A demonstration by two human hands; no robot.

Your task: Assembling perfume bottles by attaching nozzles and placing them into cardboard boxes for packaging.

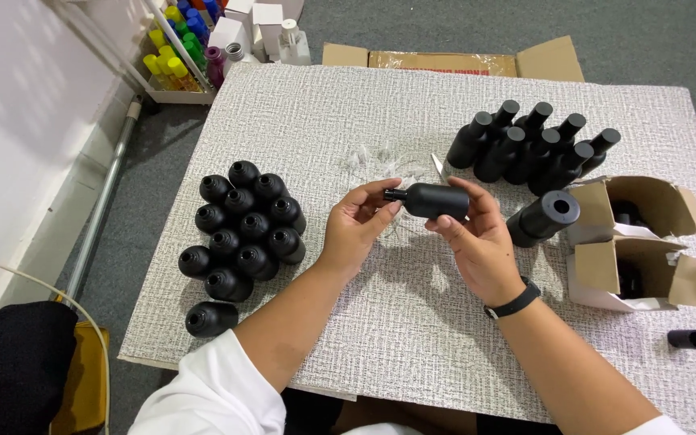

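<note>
Both hands hold one black bottle (437, 200) on its side over the bench (412, 322): right hand (477, 238) grips its body, left hand (356, 221) pinches its neck. Open bottles (243, 225) stand left, capped bottles (533, 149) right. Two open cardboard boxes (646, 242) hold dark things. A loose black cap (687, 339) lies near.

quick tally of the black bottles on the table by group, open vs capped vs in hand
Open bottles, left cluster: 13
Capped bottles, upper right: 9
Bottle in both hands: 1
Bottle lying on its side by the boxes: 1
Total: 24
</note>
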